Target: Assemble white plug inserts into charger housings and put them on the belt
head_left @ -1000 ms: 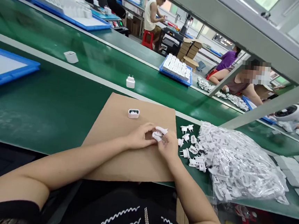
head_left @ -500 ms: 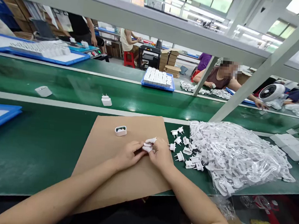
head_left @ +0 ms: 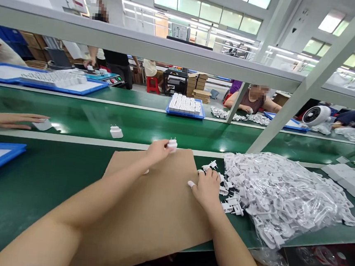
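Note:
My left hand (head_left: 159, 152) is closed on a white plug adapter (head_left: 172, 145), held over the far edge of the brown cardboard (head_left: 158, 206), its pins pointing up. A small part of a white housing (head_left: 146, 171) shows beside my left forearm, mostly hidden by it. On the right, my right hand (head_left: 206, 188) reaches over the loose white plug pieces (head_left: 233, 205) beside the cardboard, fingers apart, with white covers on at least the thumb. Whether its fingertips touch a piece cannot be made out.
A clear bag of white plug parts (head_left: 290, 196) lies at the right. Beyond the cardboard, a green belt (head_left: 140, 132) carries a white adapter (head_left: 116, 132). Another person's hand (head_left: 13, 119) touches an adapter at the left. A slanted post (head_left: 278, 117) rises behind the bag.
My hands have separated: the left moved forward with an adapter, the right moved to the loose pieces. Another person's hand has come in at the left. The view has tilted up.

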`<state>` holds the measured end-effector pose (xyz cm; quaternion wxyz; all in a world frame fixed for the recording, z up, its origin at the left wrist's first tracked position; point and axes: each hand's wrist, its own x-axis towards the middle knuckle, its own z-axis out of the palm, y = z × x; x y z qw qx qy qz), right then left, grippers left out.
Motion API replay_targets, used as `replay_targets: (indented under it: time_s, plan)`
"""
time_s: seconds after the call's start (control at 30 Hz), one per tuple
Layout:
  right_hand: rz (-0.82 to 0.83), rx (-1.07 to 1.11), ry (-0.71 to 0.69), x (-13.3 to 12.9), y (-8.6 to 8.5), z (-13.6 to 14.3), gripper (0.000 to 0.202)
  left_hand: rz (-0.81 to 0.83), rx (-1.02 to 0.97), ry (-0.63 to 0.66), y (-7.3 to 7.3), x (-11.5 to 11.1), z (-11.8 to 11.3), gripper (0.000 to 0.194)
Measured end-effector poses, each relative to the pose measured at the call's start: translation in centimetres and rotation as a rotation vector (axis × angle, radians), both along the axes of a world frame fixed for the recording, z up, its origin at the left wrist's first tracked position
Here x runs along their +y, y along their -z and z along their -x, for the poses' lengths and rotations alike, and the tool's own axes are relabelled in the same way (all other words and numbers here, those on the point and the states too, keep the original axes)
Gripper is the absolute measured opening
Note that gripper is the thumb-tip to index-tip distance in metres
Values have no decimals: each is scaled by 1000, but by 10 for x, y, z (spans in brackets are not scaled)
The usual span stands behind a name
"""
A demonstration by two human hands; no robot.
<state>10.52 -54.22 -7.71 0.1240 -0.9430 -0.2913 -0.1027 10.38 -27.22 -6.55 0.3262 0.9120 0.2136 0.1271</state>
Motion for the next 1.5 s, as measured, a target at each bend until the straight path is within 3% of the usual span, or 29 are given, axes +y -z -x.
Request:
replay_targets:
  time_s: [0.1, 0.17, 0.23, 0.3, 0.4, 0.5, 0.57, 0.63, 0.73, 0.8, 0.93, 1.07, 1.13, 1.23, 1.3, 1.37, 1.43, 1.5]
  plan:
    - [138, 80, 10, 0, 4, -7, 19, -20, 88, -129, -10, 32, -50, 35]
    - [144, 114, -21, 0, 7, -12, 14, -21, 143, -207, -9, 46, -68, 36]
    - [99, 105, -46, -2, 8, -16, 17, -25, 178, -264, -5, 55, -76, 39]
    - [24, 44, -50, -6, 4, -18, 7, -29, 202, -288, -4, 60, -78, 44]
    - [-61, -9, -18, -15, -6, -18, 20, -56, 227, -320, -10, 66, -74, 68]
    - [-6, 73, 0, -22, -12, -18, 40, -146, 184, -307, -24, 81, -47, 104]
    - [76, 145, -27, -23, -10, -20, 40, -171, 141, -173, -31, 96, -11, 106]
    - [122, 211, -69, -23, -4, -24, 23, -75, 175, -10, -35, 107, 37, 98]
    - [29, 246, -106, -19, 6, -29, 22, 21, 275, 165, -27, 105, 100, 107]
    - [-137, 229, -147, -15, 11, -32, 21, 51, 244, 169, -12, 89, 123, 104]
    - [-514, 325, -256, -2, 20, -31, 22, 211, 85, 43, 26, 28, 126, 61]
    - [-613, 417, -278, 10, 28, -25, 27, 190, -14, 170, 38, -26, 121, 48]
    - [-550, 404, -302, 10, 25, -23, 25, 113, -21, 242, 33, -29, 122, 63]
    - [-411, 482, -314, 2, 10, -17, 26, 86, 30, 300, 22, 3, 125, 103]
    - [-308, 608, -385, -4, 0, -10, 48, 62, 31, 152, 17, 39, 122, 99]
    - [-212, 686, -478, -6, -4, -1, 63, -21, 56, -255, 16, 77, 115, 88]
    - [-170, 692, -511, -2, 0, 7, 56, -42, 192, -564, 18, 106, 107, 85]
    - [-202, 700, -495, 5, 9, 11, 38, -49, 295, -633, 22, 124, 101, 83]
